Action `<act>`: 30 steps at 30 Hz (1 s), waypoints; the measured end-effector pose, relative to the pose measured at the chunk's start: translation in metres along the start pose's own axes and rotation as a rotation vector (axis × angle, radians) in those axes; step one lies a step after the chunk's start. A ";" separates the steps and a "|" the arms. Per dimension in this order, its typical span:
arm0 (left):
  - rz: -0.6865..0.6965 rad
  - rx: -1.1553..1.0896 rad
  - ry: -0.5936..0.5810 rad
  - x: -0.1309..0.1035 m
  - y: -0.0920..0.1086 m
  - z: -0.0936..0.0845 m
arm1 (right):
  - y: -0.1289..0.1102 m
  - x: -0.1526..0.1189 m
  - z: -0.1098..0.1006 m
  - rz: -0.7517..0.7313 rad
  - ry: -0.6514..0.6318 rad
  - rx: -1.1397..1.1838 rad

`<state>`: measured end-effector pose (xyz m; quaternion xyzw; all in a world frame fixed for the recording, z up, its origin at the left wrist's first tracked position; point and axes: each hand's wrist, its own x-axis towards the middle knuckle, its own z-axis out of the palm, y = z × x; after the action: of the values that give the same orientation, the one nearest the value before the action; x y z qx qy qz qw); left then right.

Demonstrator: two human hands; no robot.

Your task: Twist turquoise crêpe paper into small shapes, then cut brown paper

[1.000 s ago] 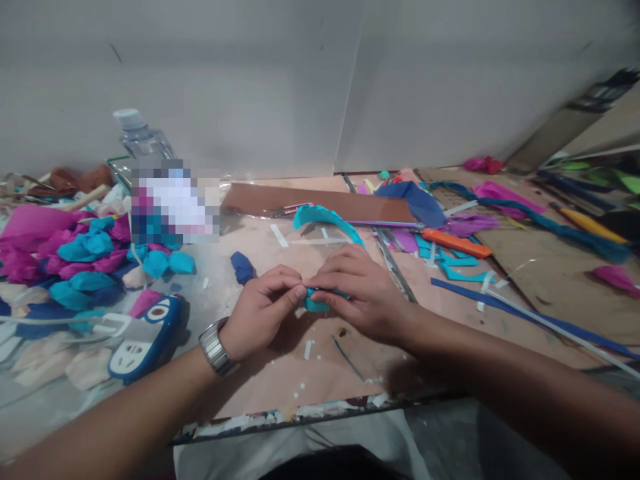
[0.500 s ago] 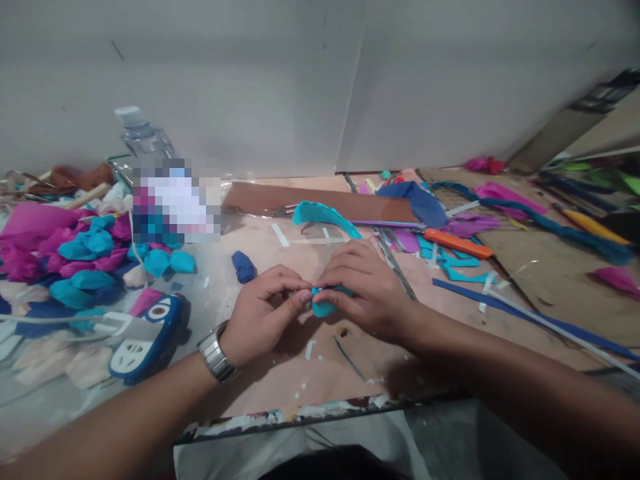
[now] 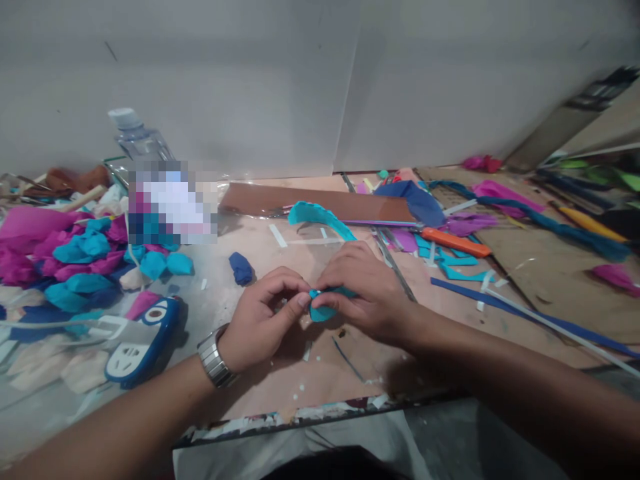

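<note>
Both hands meet over the middle of the table around a turquoise crepe paper strip [image 3: 324, 312]. Its rolled end sits between my fingers, and the long tail curves up and away behind my right hand. My left hand [image 3: 270, 310], with a metal watch [image 3: 216, 357] on the wrist, pinches the small rolled end between thumb and fingertips. My right hand [image 3: 363, 290] wraps around the strip, thumb pressed on its near side; part of the paper is hidden in the palm. A dark blue crumpled paper piece [image 3: 241, 268] lies just beyond my left hand.
On the left are heaped crepe paper pieces [image 3: 83, 290], a blue-and-white power strip [image 3: 143, 343] and a clear bottle [image 3: 143, 141]. A brown sheet [image 3: 280, 200] lies behind my hands. To the right lie an orange utility knife [image 3: 455, 241], paper scraps and cardboard [image 3: 555, 280].
Both hands stay nearly in place with the strip. The rolled end shifts slightly between the fingertips, and the whole view has moved a little.
</note>
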<state>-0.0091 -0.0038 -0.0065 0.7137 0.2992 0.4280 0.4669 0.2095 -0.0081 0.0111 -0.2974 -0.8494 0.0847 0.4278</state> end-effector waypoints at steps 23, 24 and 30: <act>0.027 -0.018 -0.001 0.002 -0.001 -0.003 | -0.002 0.000 0.000 0.017 -0.022 0.039; 0.027 -0.014 0.008 0.002 -0.001 -0.003 | -0.003 0.000 0.000 0.020 -0.025 0.035; 0.047 -0.002 0.020 0.002 -0.004 -0.004 | -0.004 0.001 0.000 0.033 -0.009 0.038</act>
<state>-0.0123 0.0010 -0.0088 0.7157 0.2863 0.4462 0.4546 0.2072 -0.0106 0.0139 -0.3026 -0.8446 0.1091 0.4280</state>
